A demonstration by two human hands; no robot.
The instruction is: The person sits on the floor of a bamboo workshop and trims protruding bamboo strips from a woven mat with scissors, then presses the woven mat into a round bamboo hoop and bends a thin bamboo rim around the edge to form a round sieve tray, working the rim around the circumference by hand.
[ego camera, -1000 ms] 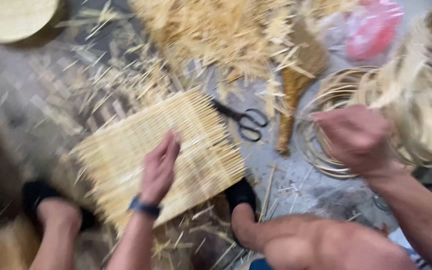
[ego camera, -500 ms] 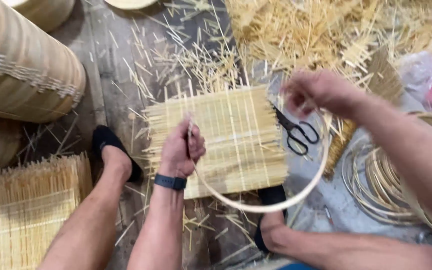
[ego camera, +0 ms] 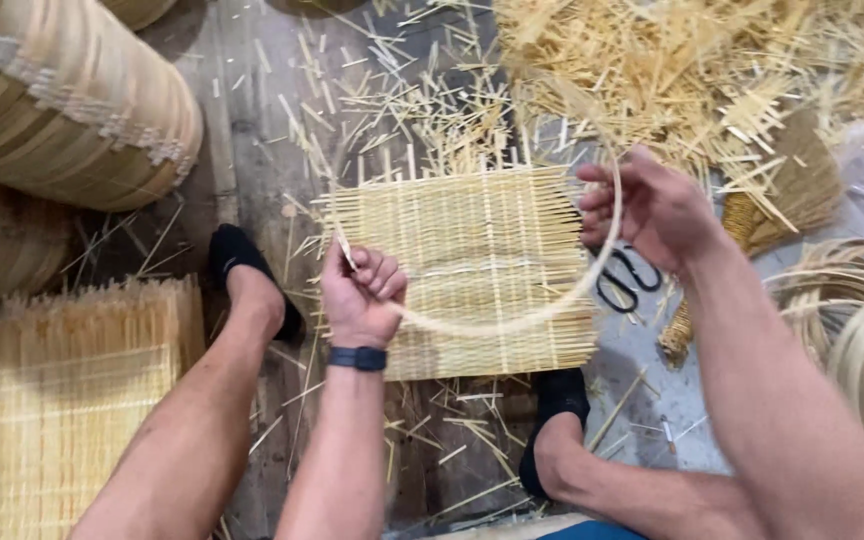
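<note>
A thin pale bamboo hoop [ego camera: 542,310] hangs over a square woven bamboo mat [ego camera: 472,250] that lies on the floor between my feet. My left hand [ego camera: 360,295], with a dark wristband, is closed on the hoop's left side above the mat's left edge. My right hand [ego camera: 652,210] grips the hoop's right side over the mat's right edge. The hoop's upper arc is blurred and hard to trace.
Black scissors [ego camera: 624,283] lie just right of the mat. A stack of woven mats [ego camera: 62,400] sits at lower left, rolled bamboo cylinders [ego camera: 62,100] at upper left, coiled bamboo hoops [ego camera: 852,300] at right, a heap of bamboo offcuts [ego camera: 672,70] above.
The hoop has been lifted from the coils at right and brought over the mat. Both hands now hold it, raised higher than half a second ago. The view shifted left.
</note>
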